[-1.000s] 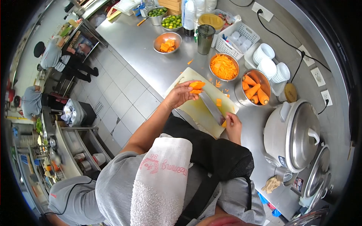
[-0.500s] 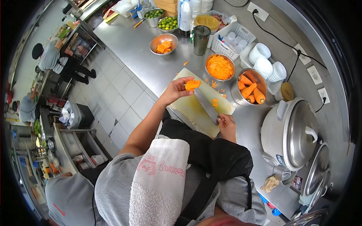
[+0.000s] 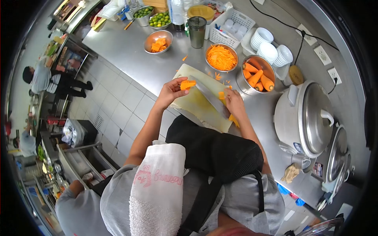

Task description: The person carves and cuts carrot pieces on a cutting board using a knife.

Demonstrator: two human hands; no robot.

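- Carrot slices (image 3: 188, 84): stacked at the fingertips of the left grip (image 3: 172, 93), thumb and fingers pinched about them, raised above the cutting board (image 3: 188, 101).
- Knife (image 3: 212, 99): between the grips, its long axis slanting from just beside the left grip's slices down to the right wrist; handle not discernible.
- Right grip (image 3: 235, 103): fingers curled, fingertips beside a loose carrot piece (image 3: 221, 95); whether they hold it cannot be told. This grip is the nearer to that piece.
- Bowl of shredded carrot (image 3: 221, 58): beyond the right grip, off the board.
- Pot of whole carrots (image 3: 241, 83): beyond and rightward of the right grip, on the table (image 3: 260, 114).
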